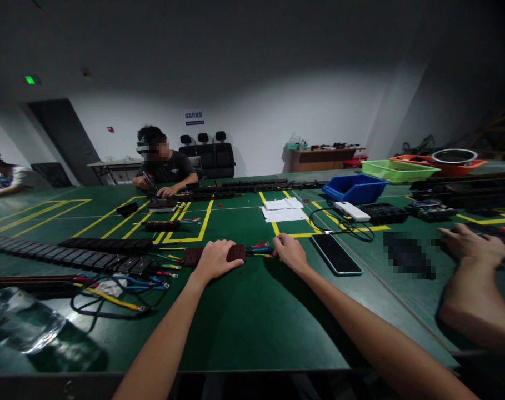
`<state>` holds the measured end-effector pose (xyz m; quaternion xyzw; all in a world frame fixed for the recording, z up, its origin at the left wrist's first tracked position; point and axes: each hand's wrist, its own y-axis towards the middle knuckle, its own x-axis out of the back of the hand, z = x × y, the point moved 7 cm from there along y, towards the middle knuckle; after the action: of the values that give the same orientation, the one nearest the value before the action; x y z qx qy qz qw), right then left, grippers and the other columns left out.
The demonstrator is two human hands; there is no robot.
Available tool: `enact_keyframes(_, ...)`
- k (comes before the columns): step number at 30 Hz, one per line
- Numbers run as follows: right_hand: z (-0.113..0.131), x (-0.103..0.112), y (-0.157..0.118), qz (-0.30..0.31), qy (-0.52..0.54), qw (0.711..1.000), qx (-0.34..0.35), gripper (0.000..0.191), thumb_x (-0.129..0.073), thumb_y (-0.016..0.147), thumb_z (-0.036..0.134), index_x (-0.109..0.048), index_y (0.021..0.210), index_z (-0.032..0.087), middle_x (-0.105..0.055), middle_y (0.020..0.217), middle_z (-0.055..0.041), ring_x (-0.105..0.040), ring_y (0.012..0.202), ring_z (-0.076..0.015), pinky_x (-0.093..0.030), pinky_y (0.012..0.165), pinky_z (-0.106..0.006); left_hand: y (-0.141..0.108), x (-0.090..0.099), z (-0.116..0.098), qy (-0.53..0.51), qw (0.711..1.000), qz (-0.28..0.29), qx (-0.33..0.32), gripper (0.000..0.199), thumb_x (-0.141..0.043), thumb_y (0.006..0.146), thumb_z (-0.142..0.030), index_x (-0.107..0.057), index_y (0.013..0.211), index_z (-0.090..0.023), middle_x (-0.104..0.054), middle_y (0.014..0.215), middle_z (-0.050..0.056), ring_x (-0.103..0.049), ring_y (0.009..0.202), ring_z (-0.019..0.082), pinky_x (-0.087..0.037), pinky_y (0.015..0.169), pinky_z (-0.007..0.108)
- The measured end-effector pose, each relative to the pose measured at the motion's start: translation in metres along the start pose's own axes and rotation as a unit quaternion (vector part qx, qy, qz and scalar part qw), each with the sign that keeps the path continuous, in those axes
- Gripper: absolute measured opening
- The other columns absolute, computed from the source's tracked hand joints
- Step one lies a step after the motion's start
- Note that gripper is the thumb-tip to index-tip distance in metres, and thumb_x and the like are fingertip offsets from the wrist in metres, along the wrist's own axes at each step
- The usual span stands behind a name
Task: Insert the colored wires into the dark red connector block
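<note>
Two hands work one dark red terminal block (236,253): left hand (216,259) clamps it; right hand (289,251) pinches its coloured wires (259,248).

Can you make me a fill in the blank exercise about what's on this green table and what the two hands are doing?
1. The left hand rests on a dark red ____.
2. The right hand touches the coloured ____ sticking out of the block's right end.
3. Right of the right hand, a ____ lies flat, screen up, on the table.
4. The bin beside the papers is ____ in colour.

Missing words: block; wires; phone; blue
</note>
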<state>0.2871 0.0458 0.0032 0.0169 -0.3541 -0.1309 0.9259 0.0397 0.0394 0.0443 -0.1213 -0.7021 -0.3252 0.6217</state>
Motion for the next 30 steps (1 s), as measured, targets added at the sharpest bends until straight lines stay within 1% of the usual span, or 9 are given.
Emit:
enact_keyframes(4, -0.001, -0.005, 0.001, 0.021, 0.008, 1.000, 0.009, 0.022, -0.047, 0.093, 0.034, -0.066, 0.091, 0.023, -0.070, 0.062, 0.0016, -0.059, 0.050, -0.0137, -0.037, 0.054, -0.024, 0.000, 0.000, 0.000, 0.002, 1.000, 0.000, 0.001, 0.060, -0.049, 0.088, -0.073, -0.061, 0.117, -0.021, -0.068, 0.109, 0.009, -0.062, 0.099, 0.028, -0.042, 0.083, 0.038)
enact_keyframes(8, -0.003, -0.001, 0.003, -0.026, 0.016, 0.999, 0.014, 0.019, -0.051, 0.091, 0.033, -0.066, 0.088, 0.022, -0.072, 0.070, -0.0009, -0.060, 0.051, -0.0130, -0.038, 0.053, -0.023, 0.000, -0.001, 0.001, 0.001, 1.000, 0.002, 0.004, 0.061, -0.048, 0.088, -0.073, -0.061, 0.117, -0.021, -0.068, 0.110, 0.009, -0.062, 0.099, 0.028, -0.042, 0.084, 0.038)
enact_keyframes(10, -0.003, -0.002, 0.004, -0.035, 0.036, 0.999, 0.022, 0.018, -0.052, 0.089, 0.033, -0.066, 0.087, 0.022, -0.072, 0.074, -0.0016, -0.060, 0.050, -0.0124, -0.040, 0.052, -0.023, 0.000, -0.001, 0.001, -0.002, 1.000, 0.002, 0.004, 0.061, -0.049, 0.088, -0.073, -0.061, 0.117, -0.021, -0.068, 0.111, 0.009, -0.062, 0.100, 0.028, -0.042, 0.085, 0.038)
enact_keyframes(14, -0.001, -0.013, 0.006, 0.008, 0.187, 0.982, 0.036, 0.020, -0.052, 0.087, 0.037, -0.062, 0.085, 0.020, -0.066, 0.065, 0.0011, -0.056, 0.041, -0.0112, -0.041, 0.045, -0.022, 0.000, -0.001, 0.001, -0.010, 1.000, 0.000, 0.000, 0.060, -0.049, 0.087, -0.073, -0.061, 0.117, -0.021, -0.068, 0.111, 0.009, -0.062, 0.100, 0.028, -0.042, 0.085, 0.038)
enact_keyframes(17, -0.002, -0.015, 0.007, 0.013, 0.269, 0.963, 0.031, 0.024, -0.054, 0.084, 0.041, -0.060, 0.084, 0.018, -0.062, 0.058, 0.0025, -0.051, 0.035, -0.0105, -0.037, 0.037, -0.020, 0.000, -0.001, 0.001, -0.013, 1.000, -0.002, -0.001, 0.060, -0.049, 0.088, -0.073, -0.061, 0.117, -0.021, -0.067, 0.110, 0.008, -0.062, 0.100, 0.028, -0.042, 0.084, 0.038)
enact_keyframes(19, -0.003, -0.013, 0.007, -0.001, 0.261, 0.965, 0.026, 0.024, -0.054, 0.084, 0.041, -0.060, 0.085, 0.018, -0.065, 0.062, 0.0010, -0.052, 0.035, -0.0097, -0.037, 0.037, -0.019, 0.000, -0.001, 0.001, -0.013, 1.000, -0.002, 0.000, 0.060, -0.048, 0.088, -0.073, -0.061, 0.116, -0.021, -0.067, 0.109, 0.008, -0.061, 0.099, 0.027, -0.042, 0.084, 0.038)
enact_keyframes(23, -0.007, -0.012, 0.007, -0.009, 0.241, 0.971, 0.002, 0.023, -0.054, 0.085, 0.039, -0.060, 0.093, 0.018, -0.073, 0.081, -0.0030, -0.056, 0.038, -0.0077, -0.040, 0.038, -0.018, 0.000, -0.002, 0.002, -0.011, 1.000, -0.002, 0.001, 0.060, -0.048, 0.088, -0.073, -0.061, 0.117, -0.021, -0.067, 0.109, 0.008, -0.061, 0.098, 0.027, -0.042, 0.084, 0.038)
enact_keyframes(25, -0.006, -0.014, 0.006, 0.006, 0.265, 0.964, -0.003, 0.024, -0.054, 0.084, 0.039, -0.059, 0.096, 0.019, -0.074, 0.086, -0.0042, -0.056, 0.037, -0.0076, -0.039, 0.037, -0.018, 0.000, -0.002, 0.002, -0.010, 1.000, -0.004, -0.001, 0.060, -0.049, 0.088, -0.073, -0.061, 0.117, -0.022, -0.068, 0.108, 0.008, -0.062, 0.098, 0.027, -0.042, 0.084, 0.038)
enact_keyframes(30, 0.003, -0.013, 0.003, 0.019, 0.343, 0.939, 0.020, 0.028, -0.056, 0.078, 0.037, -0.056, 0.098, 0.018, -0.074, 0.085, -0.0042, -0.052, 0.035, -0.0080, -0.037, 0.034, -0.019, 0.000, -0.003, 0.002, -0.005, 1.000, -0.005, 0.000, 0.060, -0.049, 0.087, -0.073, -0.061, 0.116, -0.021, -0.068, 0.109, 0.009, -0.062, 0.100, 0.028, -0.042, 0.085, 0.038)
